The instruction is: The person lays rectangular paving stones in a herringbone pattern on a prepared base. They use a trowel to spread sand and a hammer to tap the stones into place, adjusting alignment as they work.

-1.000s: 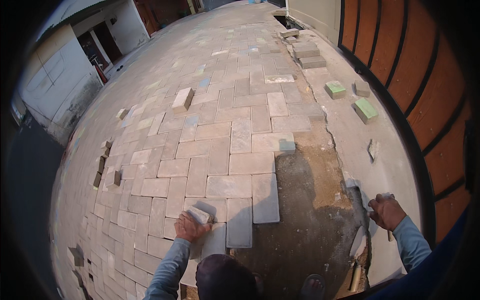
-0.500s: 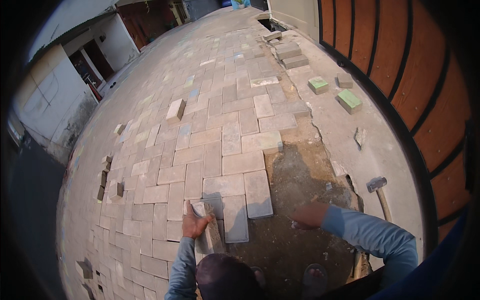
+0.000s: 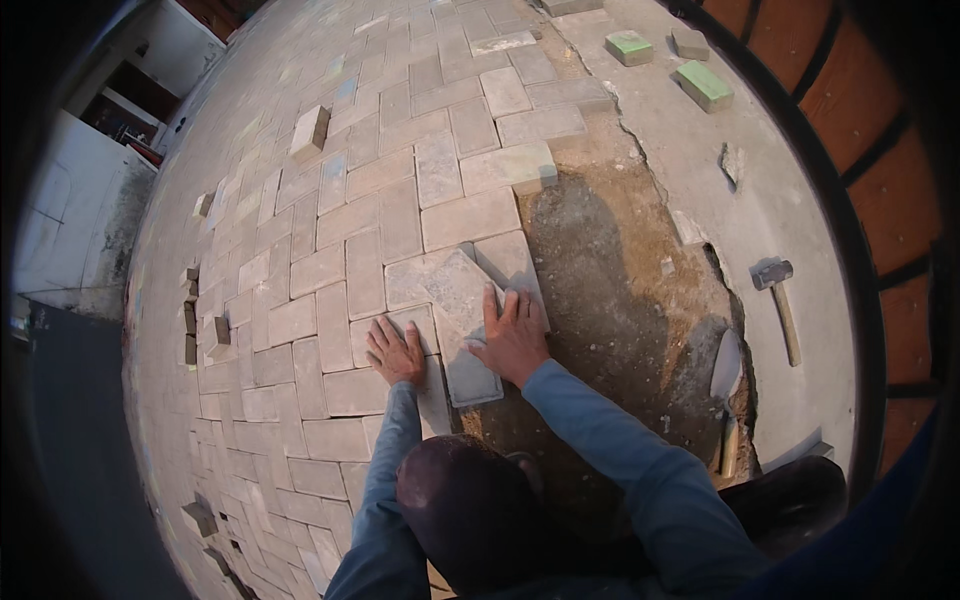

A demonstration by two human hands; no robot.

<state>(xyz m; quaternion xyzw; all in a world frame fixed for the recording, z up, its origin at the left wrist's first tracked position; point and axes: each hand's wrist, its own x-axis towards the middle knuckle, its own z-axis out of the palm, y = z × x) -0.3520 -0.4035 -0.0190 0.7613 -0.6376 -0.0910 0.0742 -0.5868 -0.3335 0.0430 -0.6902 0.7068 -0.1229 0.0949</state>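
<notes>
A loose grey paving block (image 3: pixel 456 292) lies diagonally on top of the laid pavers, close to the edge of the paved area. My right hand (image 3: pixel 516 338) rests on its near right part, fingers spread and thumb out to the left. To the left of it, my left hand (image 3: pixel 398 352) presses flat on a laid paver with its fingers apart. Just below the loose block, the end of a laid paver (image 3: pixel 474 385) borders bare soil. The underside of the loose block is hidden.
Bare brown soil (image 3: pixel 590 270) lies right of the pavers. A trowel (image 3: pixel 727 370) leans at the broken concrete edge, and a hammer (image 3: pixel 778 300) lies on the concrete. Green-topped blocks (image 3: pixel 704 86) sit farther off. Another loose block (image 3: pixel 309 133) stands on the paving.
The block my left hand gripped now lies diagonally farther right on the pavers. My left hand has let go and flattened; my right hand has come left from above the soil onto the block.
</notes>
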